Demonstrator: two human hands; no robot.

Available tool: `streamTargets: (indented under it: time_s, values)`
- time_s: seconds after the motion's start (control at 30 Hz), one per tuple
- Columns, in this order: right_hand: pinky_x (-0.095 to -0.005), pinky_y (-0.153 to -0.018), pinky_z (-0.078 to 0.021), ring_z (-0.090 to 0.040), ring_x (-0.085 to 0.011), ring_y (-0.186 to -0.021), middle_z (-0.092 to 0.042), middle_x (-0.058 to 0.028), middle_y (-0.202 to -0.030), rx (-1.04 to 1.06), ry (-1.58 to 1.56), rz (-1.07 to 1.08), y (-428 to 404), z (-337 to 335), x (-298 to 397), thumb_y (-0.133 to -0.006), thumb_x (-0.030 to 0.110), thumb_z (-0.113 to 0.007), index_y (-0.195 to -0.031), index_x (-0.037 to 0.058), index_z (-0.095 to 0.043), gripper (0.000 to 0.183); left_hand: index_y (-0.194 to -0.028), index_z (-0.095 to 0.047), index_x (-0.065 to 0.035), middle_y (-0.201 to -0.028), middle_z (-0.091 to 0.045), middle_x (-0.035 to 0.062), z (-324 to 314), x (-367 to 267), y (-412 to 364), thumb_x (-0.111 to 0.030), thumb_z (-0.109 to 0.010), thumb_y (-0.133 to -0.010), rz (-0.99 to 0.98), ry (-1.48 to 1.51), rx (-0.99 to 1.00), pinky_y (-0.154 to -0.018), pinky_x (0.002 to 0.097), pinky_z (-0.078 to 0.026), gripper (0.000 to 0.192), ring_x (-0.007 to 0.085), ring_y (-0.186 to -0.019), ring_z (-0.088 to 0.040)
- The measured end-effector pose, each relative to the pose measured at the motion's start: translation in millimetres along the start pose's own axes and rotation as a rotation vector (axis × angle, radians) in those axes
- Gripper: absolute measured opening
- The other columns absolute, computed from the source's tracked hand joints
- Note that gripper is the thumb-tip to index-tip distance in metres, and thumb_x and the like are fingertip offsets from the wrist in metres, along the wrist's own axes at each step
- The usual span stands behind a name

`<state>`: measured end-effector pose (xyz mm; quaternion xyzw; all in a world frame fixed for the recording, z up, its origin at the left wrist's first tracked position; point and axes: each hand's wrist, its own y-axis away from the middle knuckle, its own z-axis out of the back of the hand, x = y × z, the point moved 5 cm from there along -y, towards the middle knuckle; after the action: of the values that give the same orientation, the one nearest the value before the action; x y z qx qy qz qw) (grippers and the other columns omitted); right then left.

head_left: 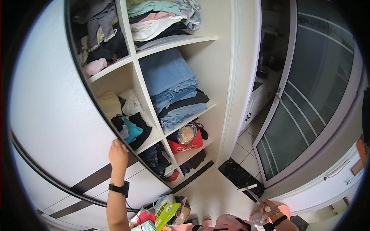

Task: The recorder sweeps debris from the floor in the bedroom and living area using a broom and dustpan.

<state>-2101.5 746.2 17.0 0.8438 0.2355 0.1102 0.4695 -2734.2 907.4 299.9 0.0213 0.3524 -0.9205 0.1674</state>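
Observation:
My left hand [118, 151] grips the dark edge of a white sliding wardrobe door [63, 101], fingers curled round it. The door covers the left part of the shelves. In my right hand [269, 208], low on the right, is the handle of a small squeegee [251, 189] with a pale T-shaped head, held over the floor. Behind the door edge, shelves hold folded blue jeans [167, 72], a stack of folded clothes [157, 24], loose clothes with a turquoise piece [133, 130], and a red bag [186, 145] with a clear round container in it.
Plastic bags [167, 209] and a cardboard box [183, 213] stand on the floor below the wardrobe. A pink bin [281, 210] is beside my right hand. A glass door [309, 95] stands open at the right, with a black stone threshold [238, 174] beside it.

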Motion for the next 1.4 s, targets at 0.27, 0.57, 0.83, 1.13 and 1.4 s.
streamTargets:
  time_s: [0.27, 0.57, 0.83, 1.13, 1.4]
  values:
    - [-0.0198, -0.049, -0.0425, -0.047, -0.0096, -0.054, -0.044, -0.0031, -0.063, 0.083, -0.035, -0.14, -34, 0, -3, -0.08, 0.008, -0.048, -0.069, 0.0039, -0.038, 0.015, -0.125, -0.042, -0.012, -0.131, -0.035, 0.0132, 43, -68, -16, -0.003, -0.061, -0.068, -0.409, -0.134, -0.239, -0.105, 0.0455, -0.019, 0.061, 0.0298, -0.125, -0.028]
    - [-0.0193, -0.047, -0.0419, -0.047, -0.0096, -0.052, -0.045, -0.0039, -0.063, -0.006, 0.048, -0.027, -41, -37, 9, -0.079, 0.01, -0.046, -0.071, 0.0031, -0.038, 0.013, -0.127, -0.04, -0.0199, -0.137, -0.03, 0.0035, 15, -109, -50, -0.021, -0.07, -0.056, -0.502, -0.282, -0.218, -0.104, 0.0445, -0.022, 0.077, 0.0224, -0.127, -0.025]
    - [-0.0197, -0.046, -0.0414, -0.047, -0.0108, -0.051, -0.045, -0.0043, -0.061, -0.042, 0.153, -0.063, -69, -13, 76, -0.078, 0.008, -0.045, -0.07, 0.0031, -0.037, 0.013, -0.126, -0.042, -0.0228, -0.137, -0.031, 0.0022, -27, -180, -72, -0.025, -0.069, -0.054, -0.531, -0.287, -0.3, -0.104, 0.0428, -0.023, 0.077, 0.0212, -0.126, -0.028]
    - [-0.0271, -0.043, -0.0417, -0.047, -0.0174, -0.046, -0.049, -0.0109, -0.056, -0.096, 0.506, 0.106, -105, -33, 171, -0.079, 0.015, -0.04, -0.059, 0.0019, -0.044, 0.024, -0.129, -0.037, -0.0233, -0.137, -0.03, 0.0041, -62, -251, -90, -0.031, -0.068, -0.048, -0.52, -0.402, -0.314, -0.105, 0.0439, -0.024, 0.088, 0.023, -0.126, -0.027]
    - [-0.0249, -0.043, -0.0421, -0.047, -0.0154, -0.048, -0.047, -0.009, -0.06, -0.062, 0.243, 0.015, -134, -36, 231, -0.08, 0.011, -0.045, -0.068, 0.0008, -0.042, 0.016, -0.129, -0.038, -0.0221, -0.137, -0.03, 0.0054, -87, -301, -103, -0.028, -0.07, -0.046, -0.494, -0.414, -0.263, -0.105, 0.0452, -0.024, 0.089, 0.025, -0.126, -0.027]
